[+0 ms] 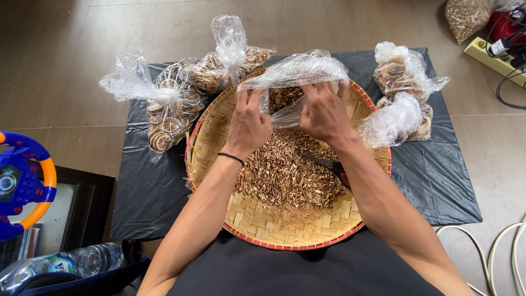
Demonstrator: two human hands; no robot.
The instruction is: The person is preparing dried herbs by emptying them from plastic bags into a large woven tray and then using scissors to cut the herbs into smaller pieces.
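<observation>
Both hands, left hand (249, 123) and right hand (324, 114), grip a clear plastic bag (293, 74) over a round woven bamboo tray (263, 222), mid-emptying onto the dried herb pile (287, 170); tipping the bag further seems next. Scissors (329, 163) lie on the pile.

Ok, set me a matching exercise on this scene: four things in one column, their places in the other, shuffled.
Things:
1. Clear bag
2. Scissors
3. Toy steering wheel
4. Power strip

Places:
A. Far left edge, beside the black sheet
B. Held by left hand and right hand over the woven tray
C. Floor, upper right
D. On the dried chips, under the right wrist

Pairs: 1-B, 2-D, 3-A, 4-C
</observation>
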